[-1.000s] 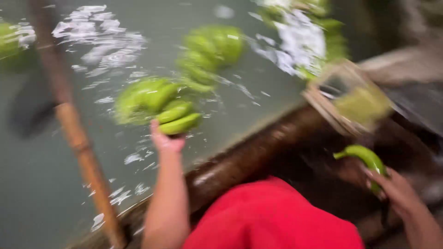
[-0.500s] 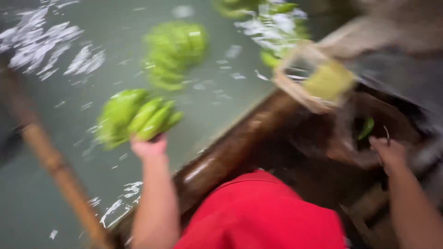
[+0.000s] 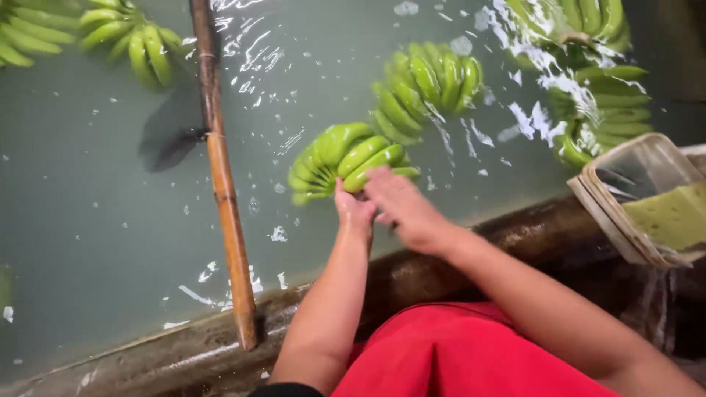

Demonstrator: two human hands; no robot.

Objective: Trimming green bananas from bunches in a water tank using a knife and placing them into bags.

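Two hands (image 3: pixel 390 209) on smooth curved bananas (image 3: pixel 342 162)

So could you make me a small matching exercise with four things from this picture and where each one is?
Things:
1. bamboo pole
2. sponge
3. banana bunch
4. red shirt

Places:
A. at both hands, left hand and right hand
B. bottom of the view
C. slanting across the water
D. in the clear tub

Pairs: 1-C, 2-D, 3-A, 4-B
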